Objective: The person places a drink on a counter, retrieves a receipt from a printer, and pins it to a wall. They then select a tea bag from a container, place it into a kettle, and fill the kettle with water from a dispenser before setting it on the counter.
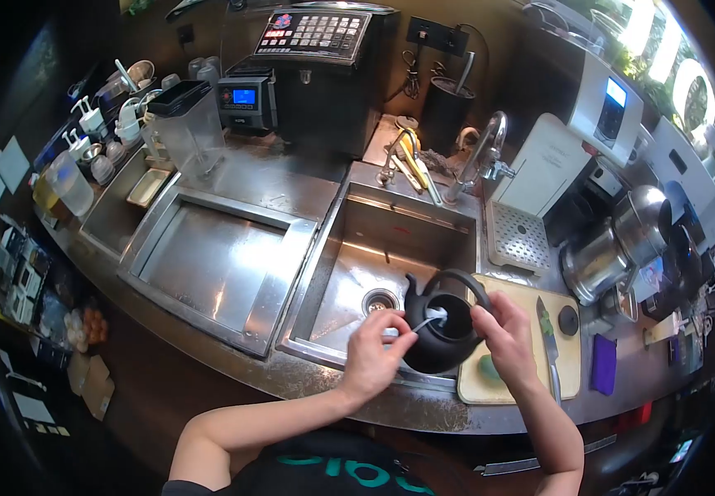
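Teapot (437,354) hangs between left hand (376,351), pinching a utensil (437,315), and right hand (506,337), clasping handle (459,274).

2 hands (376,351) | 1 teapot (440,354) | 2 taps (494,149) | 1 cutg bd (516,299) | 1 knife (552,354) on bd

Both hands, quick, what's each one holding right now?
Left hand: closed, pinching a thin, pale-tipped tool.
Right hand: closed on the black teapot, at its handle.
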Demonstrator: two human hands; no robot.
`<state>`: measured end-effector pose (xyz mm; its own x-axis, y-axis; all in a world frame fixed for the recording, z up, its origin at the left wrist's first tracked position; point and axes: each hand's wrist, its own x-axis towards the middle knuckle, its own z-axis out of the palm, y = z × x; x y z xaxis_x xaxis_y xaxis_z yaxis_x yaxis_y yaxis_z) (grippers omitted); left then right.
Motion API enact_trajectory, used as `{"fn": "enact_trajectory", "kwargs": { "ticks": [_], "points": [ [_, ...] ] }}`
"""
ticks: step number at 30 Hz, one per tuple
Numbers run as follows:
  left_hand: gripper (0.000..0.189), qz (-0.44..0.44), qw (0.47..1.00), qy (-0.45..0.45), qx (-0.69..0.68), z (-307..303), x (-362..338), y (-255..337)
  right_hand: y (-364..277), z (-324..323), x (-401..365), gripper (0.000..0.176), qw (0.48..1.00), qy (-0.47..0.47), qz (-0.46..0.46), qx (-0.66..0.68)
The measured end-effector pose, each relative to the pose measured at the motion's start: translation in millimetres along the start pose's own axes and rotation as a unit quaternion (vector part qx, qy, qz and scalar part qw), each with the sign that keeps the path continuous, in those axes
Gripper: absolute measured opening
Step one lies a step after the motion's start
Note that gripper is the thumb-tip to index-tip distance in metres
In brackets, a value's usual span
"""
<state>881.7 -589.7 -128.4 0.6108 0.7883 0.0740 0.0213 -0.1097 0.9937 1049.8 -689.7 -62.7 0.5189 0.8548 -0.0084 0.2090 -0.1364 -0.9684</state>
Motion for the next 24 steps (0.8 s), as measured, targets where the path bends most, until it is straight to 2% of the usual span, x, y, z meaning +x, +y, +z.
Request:
{"fn": "enact_trajectory", "kwargs": {
  "ticks": [2, 4, 5, 8, 9, 12, 13, 16, 17, 18, 20, 21, 22, 24],
  "points": [
    [0.007, -0.002, 1.0, 0.003, 0.003, 6.8, -4.6, -5.1, 3.6, 12.9, -4.4, 0.012, 1.0, 0.015, -0.024, 0.004],
    [0.007, -0.034, 0.999, 0.036, -0.008, -0.8, -7.4, -14.9, 15.2, 22.3, 2.5, 0.013, 0.994, -0.013, -0.077, -0.076],
    [0.008, -0.016, 0.998, 0.062, -0.005, -4.9, -10.3, -15.7, 19.2, 22.2, 5.3, 0.014, 0.995, -0.021, -0.073, -0.069],
    [0.009, 0.01, 0.998, 0.048, -0.025, 2.0, -17.5, -4.7, 8.3, 7.0, -4.2, 0.015, 1.0, -0.005, -0.026, 0.013],
    [0.008, 0.0, 0.999, 0.026, -0.028, 6.3, -18.9, -4.5, 4.7, -1.0, -6.2, 0.015, 1.0, -0.017, -0.007, 0.003],
    [0.01, -0.054, 0.996, 0.046, -0.057, 8.2, -20.1, -11.0, 13.3, 15.3, -2.0, 0.014, 0.997, -0.043, -0.051, -0.024],
    [0.01, -0.051, 0.996, 0.06, -0.05, 1.5, -19.3, -16.6, 10.1, 14.9, -0.4, 0.013, 0.993, -0.063, -0.033, -0.092],
    [0.009, -0.046, 0.994, 0.062, -0.081, -0.8, -23.2, -8.3, 13.8, 2.4, -1.7, 0.012, 0.999, -0.044, -0.017, -0.022],
    [0.009, -0.015, 0.996, 0.037, -0.081, 4.3, -23.0, -10.7, 10.6, -2.8, -3.1, 0.011, 0.999, -0.032, -0.027, -0.003],
    [0.01, -0.001, 0.996, 0.013, -0.084, 9.3, -22.8, -10.2, 6.3, -7.9, -2.9, 0.012, 0.998, -0.031, -0.018, -0.044],
    [0.006, -0.087, 0.994, -0.031, -0.052, 6.6, -18.6, -5.4, 4.3, 3.7, -1.2, 0.013, 0.992, -0.038, -0.042, -0.111],
    [0.006, -0.107, 0.991, -0.026, -0.079, 2.3, -17.7, -10.6, 13.9, 6.9, 1.4, 0.015, 0.985, -0.052, -0.07, -0.15],
    [0.006, -0.126, 0.986, -0.018, -0.105, -4.5, -16.6, -17.7, 6.7, 7.3, 1.6, 0.016, 0.979, -0.064, -0.057, -0.186],
    [0.009, -0.082, 0.993, -0.003, -0.081, -7.6, -16.5, -23.4, 14.7, 0.0, 0.1, 0.015, 0.99, -0.053, -0.044, -0.126]
  ]
}}
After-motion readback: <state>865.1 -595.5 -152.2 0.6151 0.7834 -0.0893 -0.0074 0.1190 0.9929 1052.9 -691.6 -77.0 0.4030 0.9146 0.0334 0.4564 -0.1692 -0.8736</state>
